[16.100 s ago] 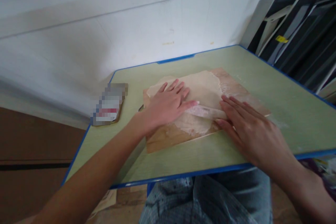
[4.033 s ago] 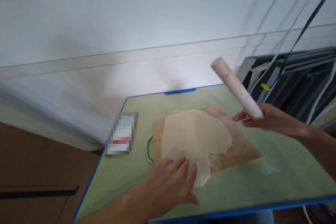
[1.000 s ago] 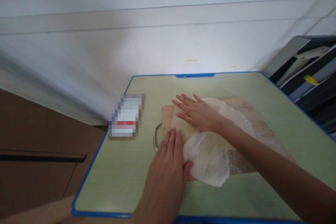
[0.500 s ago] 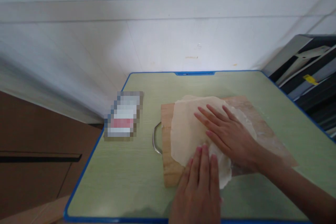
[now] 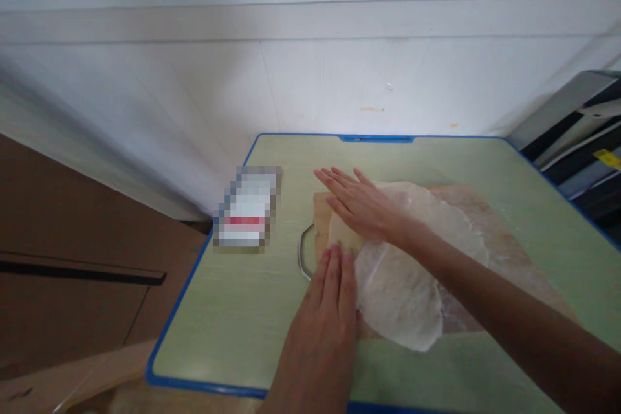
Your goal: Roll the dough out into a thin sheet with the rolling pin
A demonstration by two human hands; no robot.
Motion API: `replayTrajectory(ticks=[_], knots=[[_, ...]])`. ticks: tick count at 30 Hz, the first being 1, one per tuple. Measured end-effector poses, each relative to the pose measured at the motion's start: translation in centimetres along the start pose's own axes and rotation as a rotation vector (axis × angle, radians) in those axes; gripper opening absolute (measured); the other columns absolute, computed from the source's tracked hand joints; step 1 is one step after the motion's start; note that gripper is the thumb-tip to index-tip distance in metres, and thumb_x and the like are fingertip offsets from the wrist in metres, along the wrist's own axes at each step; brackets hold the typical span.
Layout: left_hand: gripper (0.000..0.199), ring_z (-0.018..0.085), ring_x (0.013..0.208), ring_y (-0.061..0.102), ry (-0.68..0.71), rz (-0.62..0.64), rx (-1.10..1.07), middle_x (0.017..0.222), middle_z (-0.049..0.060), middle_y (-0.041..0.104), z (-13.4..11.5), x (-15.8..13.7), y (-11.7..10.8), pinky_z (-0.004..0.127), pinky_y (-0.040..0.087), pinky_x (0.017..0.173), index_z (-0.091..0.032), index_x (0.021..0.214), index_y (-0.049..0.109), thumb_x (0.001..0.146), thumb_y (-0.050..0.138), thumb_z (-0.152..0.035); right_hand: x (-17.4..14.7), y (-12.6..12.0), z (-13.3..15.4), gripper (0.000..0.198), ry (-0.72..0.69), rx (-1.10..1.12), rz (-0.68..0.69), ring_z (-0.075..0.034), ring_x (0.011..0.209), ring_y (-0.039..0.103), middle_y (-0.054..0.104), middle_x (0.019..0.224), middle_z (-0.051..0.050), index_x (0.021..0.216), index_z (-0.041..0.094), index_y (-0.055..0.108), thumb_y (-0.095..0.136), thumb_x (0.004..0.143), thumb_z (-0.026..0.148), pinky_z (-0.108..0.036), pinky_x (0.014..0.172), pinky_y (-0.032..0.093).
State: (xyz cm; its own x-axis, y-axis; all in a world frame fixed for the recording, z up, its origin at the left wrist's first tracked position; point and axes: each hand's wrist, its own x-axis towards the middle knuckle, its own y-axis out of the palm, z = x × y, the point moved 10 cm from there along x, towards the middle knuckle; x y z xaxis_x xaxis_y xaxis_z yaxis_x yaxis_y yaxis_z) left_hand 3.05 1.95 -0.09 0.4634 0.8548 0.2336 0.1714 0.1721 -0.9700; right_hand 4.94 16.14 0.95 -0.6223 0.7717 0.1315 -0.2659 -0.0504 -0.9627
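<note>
A broad, thin sheet of pale dough (image 5: 407,291) lies over a wooden board (image 5: 323,207) and hangs past the board's near edge. My right hand (image 5: 361,204) rests over the dough's far left part, fingers stretched out flat. Nearer me, my left hand (image 5: 325,317) lies with straight fingers at the dough's left edge, its fingertips touching it. Neither hand grips anything. Parts of the dough and board are hidden under my hands and right forearm.
The board sits on a green folding table (image 5: 233,330) with a blue rim. A metal handle (image 5: 301,252) sticks out from the board's left side. A blurred-out rectangular item (image 5: 250,207) lies at the table's left. Dark folded panels (image 5: 577,142) stand at the right, and a white wall rises behind.
Both hands have moved left across the dough, the right one to its far left edge and the left one to its near left edge. The view has shifted slightly left.
</note>
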Motion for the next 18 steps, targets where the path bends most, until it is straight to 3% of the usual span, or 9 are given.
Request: replayTrajectory(ticks=[6,11,15,18], knots=[[0.044,0.029,0.123,0.049,0.172,-0.084,0.014,0.135,0.017,0.050,-4.9,-0.4,-0.3,0.033,0.053,0.091,-0.006,0.129,0.049,0.089,0.031,-0.011,-6.6,-1.8,-2.9,0.051,0.098,-0.060,-0.163,-0.021,0.133,0.037,0.047,0.141,-0.009,0.139,0.013,0.040,0.020,0.097,0.034,-0.047,0.112,0.024],[0.047,0.017,0.116,0.058,0.181,-0.306,-0.005,0.129,0.001,0.059,-8.1,-0.6,-1.2,0.022,0.052,0.089,-0.014,0.114,0.064,0.094,0.021,-0.014,-12.2,-1.6,-4.4,0.049,0.031,-0.105,-0.128,-0.020,0.140,0.024,0.038,0.148,-0.004,0.144,0.025,0.031,0.025,0.097,0.036,-0.055,0.112,0.016],[0.044,0.016,0.119,0.055,0.203,-0.307,-0.013,0.135,0.000,0.054,-8.4,-0.6,-0.8,0.020,0.051,0.090,-0.015,0.118,0.062,0.094,0.025,-0.015,-11.8,-1.6,-4.5,0.051,0.005,-0.100,-0.117,-0.021,0.142,0.015,0.031,0.151,-0.003,0.147,0.026,0.024,0.023,0.097,0.038,-0.055,0.112,0.016],[0.042,0.023,0.125,0.049,0.213,-0.187,-0.058,0.140,0.010,0.047,-6.9,-0.8,0.3,0.026,0.051,0.093,-0.010,0.126,0.054,0.092,0.030,-0.013,-8.7,-1.6,-3.1,0.053,-0.032,-0.094,-0.106,-0.020,0.142,0.016,0.030,0.151,-0.003,0.146,0.024,0.025,0.018,0.097,0.040,-0.053,0.112,0.016]])
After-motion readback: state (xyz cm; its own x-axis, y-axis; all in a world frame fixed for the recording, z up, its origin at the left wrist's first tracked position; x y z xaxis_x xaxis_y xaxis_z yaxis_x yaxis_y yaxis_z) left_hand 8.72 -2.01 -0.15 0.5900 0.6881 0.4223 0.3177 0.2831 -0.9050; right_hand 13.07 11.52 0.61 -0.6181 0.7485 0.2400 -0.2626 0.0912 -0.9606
